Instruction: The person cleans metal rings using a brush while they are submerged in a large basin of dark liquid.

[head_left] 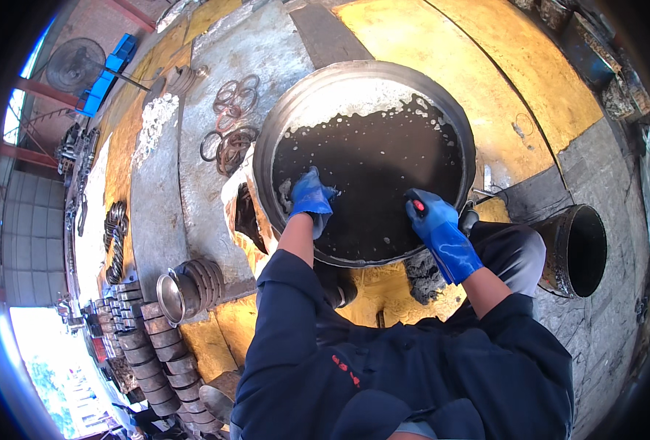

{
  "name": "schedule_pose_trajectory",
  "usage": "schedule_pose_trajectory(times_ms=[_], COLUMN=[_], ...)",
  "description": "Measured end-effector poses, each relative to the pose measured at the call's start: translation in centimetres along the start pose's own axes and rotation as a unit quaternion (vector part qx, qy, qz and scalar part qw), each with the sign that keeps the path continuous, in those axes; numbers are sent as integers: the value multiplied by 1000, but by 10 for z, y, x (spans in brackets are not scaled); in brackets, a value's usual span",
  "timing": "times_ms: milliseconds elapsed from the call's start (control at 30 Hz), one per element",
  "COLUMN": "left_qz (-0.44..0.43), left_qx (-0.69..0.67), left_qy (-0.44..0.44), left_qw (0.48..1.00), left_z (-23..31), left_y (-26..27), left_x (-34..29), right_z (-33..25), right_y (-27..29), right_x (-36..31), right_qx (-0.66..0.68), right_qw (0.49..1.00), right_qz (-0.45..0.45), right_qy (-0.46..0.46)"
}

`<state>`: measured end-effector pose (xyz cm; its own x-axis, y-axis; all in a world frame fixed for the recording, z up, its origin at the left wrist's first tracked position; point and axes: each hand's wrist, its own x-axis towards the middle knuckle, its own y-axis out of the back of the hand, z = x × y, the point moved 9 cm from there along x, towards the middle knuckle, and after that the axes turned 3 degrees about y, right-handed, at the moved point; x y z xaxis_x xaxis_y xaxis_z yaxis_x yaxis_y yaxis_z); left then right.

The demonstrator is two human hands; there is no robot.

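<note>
A wide round metal tub (pixel 265 158) holds dark liquid (pixel 369 172) with pale foam along its far side. My left hand (pixel 311 196), in a blue rubber glove, reaches over the near left rim to the liquid. Its fingers look curled, with the thumb toward the right; whatever they may hold is hidden. Over the right part of the tub is my right hand (pixel 436 220), gloved in blue too. It is closed round the red handle (pixel 419 206) of a tool whose working end does not show against the dark liquid. A pale clump (pixel 285 192) lies beside my left hand.
Several metal rings (pixel 235 147) lie on the plated floor left of the tub. Ring-shaped metal parts (pixel 180 293) stand nearer, beside stacked cylindrical parts (pixel 165 352). At the right lies an open dark drum (pixel 574 251). A fan (pixel 75 66) stands far left.
</note>
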<state>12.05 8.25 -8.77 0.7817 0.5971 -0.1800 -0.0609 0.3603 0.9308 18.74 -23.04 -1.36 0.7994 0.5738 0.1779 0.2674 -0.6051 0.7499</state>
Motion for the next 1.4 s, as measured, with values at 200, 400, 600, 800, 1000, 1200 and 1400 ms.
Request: schedule_pose_trajectory(times_ms=[200, 400, 600, 800, 1000, 1200, 1400], left_qz=[-66, -143, -189, -70, -117, -160, -200], left_qx=[58, 38, 70, 108, 100, 183, 267], left_qy=[16, 82, -44, -101, -68, -137, -214], left_qw=[996, 985, 978, 987, 986, 960, 918], left_z=[-29, 1, 27, 33, 20, 35, 92], left_y=[-43, -45, -57, -49, -60, -70, -58], left_x=[13, -5, -16, -7, 11, 12, -5], right_z=[-4, 2, -4, -5, -3, -5, 1], right_y=[-7, -6, -6, 0, -5, -4, -7], right_x=[-2, -1, 3, 1, 0, -1, -1], right_qx=[18, -1, -3, 2, -7, 4, -2], right_qw=[1000, 1000, 1000, 998, 1000, 999, 998], right_qz=[7, 9, -1, 54, 15, 29, 43], right_qy=[15, 7, 16, 45, 20, 25, 34])
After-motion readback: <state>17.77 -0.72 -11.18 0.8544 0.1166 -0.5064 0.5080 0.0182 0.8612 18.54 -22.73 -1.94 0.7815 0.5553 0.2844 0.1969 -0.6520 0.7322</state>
